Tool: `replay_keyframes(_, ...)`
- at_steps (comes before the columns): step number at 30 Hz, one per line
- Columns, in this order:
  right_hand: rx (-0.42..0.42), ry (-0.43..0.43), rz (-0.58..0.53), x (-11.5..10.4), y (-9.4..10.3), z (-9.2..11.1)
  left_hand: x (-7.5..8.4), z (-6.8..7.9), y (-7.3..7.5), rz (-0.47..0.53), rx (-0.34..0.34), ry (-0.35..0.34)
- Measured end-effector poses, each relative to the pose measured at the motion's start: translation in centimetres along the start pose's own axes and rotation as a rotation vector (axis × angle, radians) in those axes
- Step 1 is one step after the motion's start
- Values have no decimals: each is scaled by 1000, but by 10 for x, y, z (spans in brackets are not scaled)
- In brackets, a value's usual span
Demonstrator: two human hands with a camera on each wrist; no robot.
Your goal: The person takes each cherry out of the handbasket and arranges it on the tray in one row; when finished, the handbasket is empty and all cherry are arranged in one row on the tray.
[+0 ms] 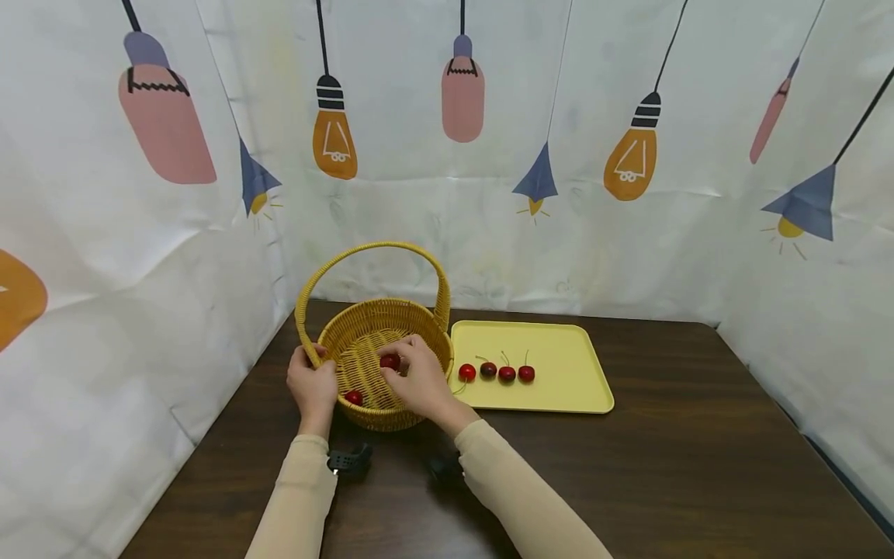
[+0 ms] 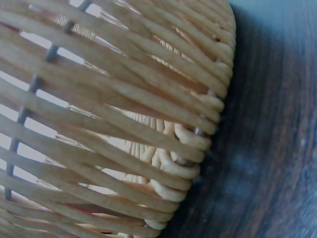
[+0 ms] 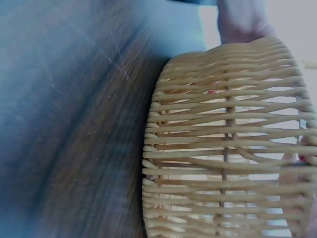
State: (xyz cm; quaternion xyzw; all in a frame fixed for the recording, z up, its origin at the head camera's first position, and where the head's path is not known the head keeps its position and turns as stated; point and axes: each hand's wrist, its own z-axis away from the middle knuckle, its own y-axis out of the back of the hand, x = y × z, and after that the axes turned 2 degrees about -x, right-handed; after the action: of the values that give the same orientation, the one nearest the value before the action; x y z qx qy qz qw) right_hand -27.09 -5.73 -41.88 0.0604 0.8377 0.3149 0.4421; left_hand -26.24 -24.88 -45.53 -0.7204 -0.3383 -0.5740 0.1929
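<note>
A yellow woven basket (image 1: 384,421) with a tall arched handle stands on the table. My left hand (image 1: 312,387) grips its left rim, where the handle joins. Over the basket's opening, my right hand (image 1: 424,380) pinches a dark red cherry (image 1: 389,362) between thumb and fingers. Another red cherry (image 1: 354,397) lies inside, at the front left of the basket floor. Both wrist views are filled mostly by the woven basket wall (image 2: 114,99), seen close from outside; in the right wrist view, part of the left hand (image 3: 242,22) shows beyond the basket (image 3: 223,129).
Right of the basket lies a pale yellow tray (image 1: 559,349). Several stemmed cherries sit in a row along its left part, among them a bright red cherry (image 1: 467,373) and a darker cherry (image 1: 527,374). The dark wooden table (image 1: 663,458) meets patterned white curtains behind and at the sides.
</note>
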Motion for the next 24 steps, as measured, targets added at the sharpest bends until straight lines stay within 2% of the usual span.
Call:
replay_keyframes(4, 98, -18, -150, 5, 15, 12, -2, 0, 0, 3, 5, 2)
replay_keyframes(9, 167, -47, -229, 15, 39, 27, -2, 1, 1, 2, 12, 15)
replay_keyframes(19, 260, -137, -231, 47, 89, 47, 0, 0, 1, -19, -1, -1)
replay_keyframes(24, 287, -168, -181, 64, 113, 51, 0, -1, -1, -25, -9, 1)
